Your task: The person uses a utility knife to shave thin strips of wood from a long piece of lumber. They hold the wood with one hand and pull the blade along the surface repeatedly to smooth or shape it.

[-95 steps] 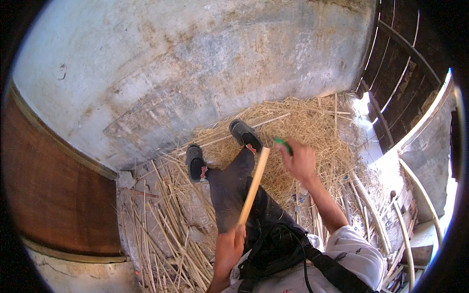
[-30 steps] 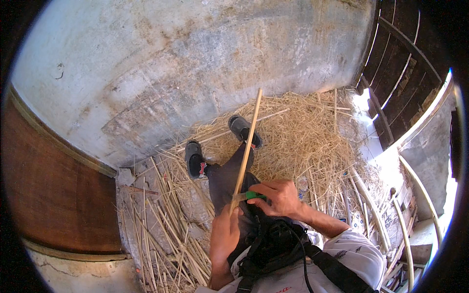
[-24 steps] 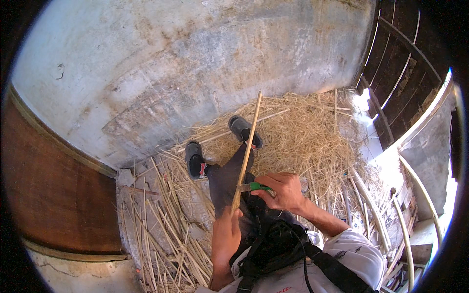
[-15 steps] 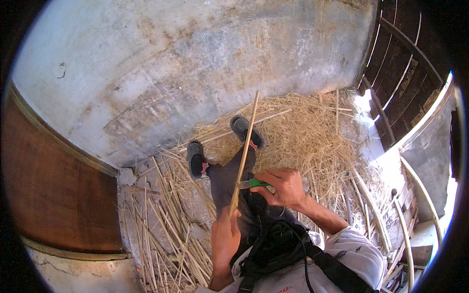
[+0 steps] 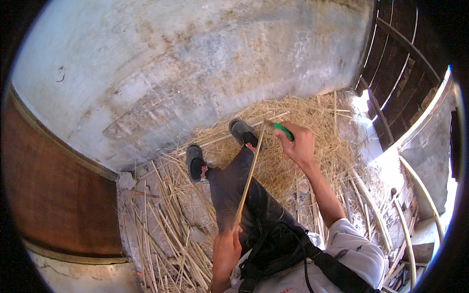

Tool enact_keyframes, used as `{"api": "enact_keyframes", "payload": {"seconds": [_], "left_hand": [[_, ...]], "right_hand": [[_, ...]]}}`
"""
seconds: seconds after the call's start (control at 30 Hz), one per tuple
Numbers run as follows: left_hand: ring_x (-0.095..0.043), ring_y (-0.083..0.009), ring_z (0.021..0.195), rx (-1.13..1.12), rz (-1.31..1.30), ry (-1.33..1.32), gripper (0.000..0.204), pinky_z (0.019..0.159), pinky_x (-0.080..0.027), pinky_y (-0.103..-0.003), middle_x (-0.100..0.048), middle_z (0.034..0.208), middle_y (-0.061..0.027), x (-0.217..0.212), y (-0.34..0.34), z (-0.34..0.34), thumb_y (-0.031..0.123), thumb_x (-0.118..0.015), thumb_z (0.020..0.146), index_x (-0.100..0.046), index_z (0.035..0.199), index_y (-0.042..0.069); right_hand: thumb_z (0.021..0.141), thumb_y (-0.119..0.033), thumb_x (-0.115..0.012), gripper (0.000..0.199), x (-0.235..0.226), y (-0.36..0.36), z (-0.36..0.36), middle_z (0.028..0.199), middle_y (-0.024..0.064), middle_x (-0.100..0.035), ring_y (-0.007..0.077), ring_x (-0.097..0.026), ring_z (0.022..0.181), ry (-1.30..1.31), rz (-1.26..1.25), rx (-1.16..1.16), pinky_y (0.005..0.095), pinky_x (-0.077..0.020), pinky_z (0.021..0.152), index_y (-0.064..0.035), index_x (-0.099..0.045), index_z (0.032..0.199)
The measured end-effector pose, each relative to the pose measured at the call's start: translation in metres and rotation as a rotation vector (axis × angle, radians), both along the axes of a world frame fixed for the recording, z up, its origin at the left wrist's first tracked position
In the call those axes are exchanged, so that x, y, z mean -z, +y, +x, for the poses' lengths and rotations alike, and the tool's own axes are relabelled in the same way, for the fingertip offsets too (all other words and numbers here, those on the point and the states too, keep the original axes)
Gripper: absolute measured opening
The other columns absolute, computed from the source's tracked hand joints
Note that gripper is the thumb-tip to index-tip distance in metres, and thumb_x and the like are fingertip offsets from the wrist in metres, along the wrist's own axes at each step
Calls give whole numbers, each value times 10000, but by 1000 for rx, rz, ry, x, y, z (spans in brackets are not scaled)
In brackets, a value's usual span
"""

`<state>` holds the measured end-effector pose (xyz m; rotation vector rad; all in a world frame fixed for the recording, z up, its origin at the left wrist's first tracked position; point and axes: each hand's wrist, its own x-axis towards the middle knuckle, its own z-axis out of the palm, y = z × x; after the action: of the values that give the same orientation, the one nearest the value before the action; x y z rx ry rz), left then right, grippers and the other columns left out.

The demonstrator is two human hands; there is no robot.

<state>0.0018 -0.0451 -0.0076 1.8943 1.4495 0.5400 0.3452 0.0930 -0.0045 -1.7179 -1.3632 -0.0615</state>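
My left hand [image 5: 226, 248] is closed round the near end of a thin bamboo strip [image 5: 250, 181], which slants up and away over my legs. Near the strip's far end, my right hand [image 5: 298, 143] grips a knife [image 5: 284, 131] by its green handle. The blade is blurred and lies at or close to the tip of the strip; whether it touches cannot be told. Pale shavings [image 5: 312, 132] cover the floor beneath the right hand.
Many loose strips [image 5: 166, 229] lie on the floor to my left. A stained wall [image 5: 220, 63] rises ahead, and a brown panel [image 5: 58, 185] stands at the left. Longer curved poles [image 5: 371, 210] lean at the right, near dark wooden boards [image 5: 405, 63]. A black bag [image 5: 273, 249] hangs at my waist.
My right hand has slid the knife forward along the strip, from its near part to its far end. The strip's far end has dropped lower in view; my left hand has moved slightly nearer.
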Motion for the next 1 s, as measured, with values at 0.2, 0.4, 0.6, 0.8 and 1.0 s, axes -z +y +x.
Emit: {"api": "enact_keyframes", "payload": {"seconds": [0.2,0.4,0.6,0.8,1.0], "left_hand": [[-713,-484,746,39,-21,33,128,674,-512,-572,-692,816,-251,-6,-15,-14,110,-546,1122,-633,1122,15],[-731,-466,831,-32,128,110,129,719,-520,-567,-721,902,-244,0,13,2,87,-553,1111,-640,1198,50],[-735,-470,905,-68,225,80,134,766,-537,-570,-737,965,-243,-6,27,23,87,-587,1090,-634,1206,40],[-724,-513,894,-44,209,52,205,751,-548,-583,-721,956,-283,-15,29,33,162,-635,1086,-615,1221,8],[-709,-539,883,-89,173,39,297,740,-542,-594,-700,936,-318,-20,28,34,235,-654,1098,-567,1217,-24]], "right_hand": [[1070,-491,-677,442,20,23,66,772,231,-705,413,-723,719,163,-62,198,506,-539,666,-95,-803,1219],[1084,-406,-675,387,36,-26,-2,855,178,-712,271,-666,690,157,-112,-169,402,-514,656,-45,-746,1206],[978,-367,-804,350,34,-73,-71,968,137,-759,371,-754,802,-24,22,-655,458,-596,690,-72,-742,1155],[974,-369,-804,342,40,-88,-85,942,125,-759,357,-755,784,-74,22,-702,449,-600,665,-80,-745,1145],[959,-374,-817,345,35,-92,-88,903,112,-758,348,-757,751,-38,25,-655,444,-601,644,-77,-759,1126]]}}
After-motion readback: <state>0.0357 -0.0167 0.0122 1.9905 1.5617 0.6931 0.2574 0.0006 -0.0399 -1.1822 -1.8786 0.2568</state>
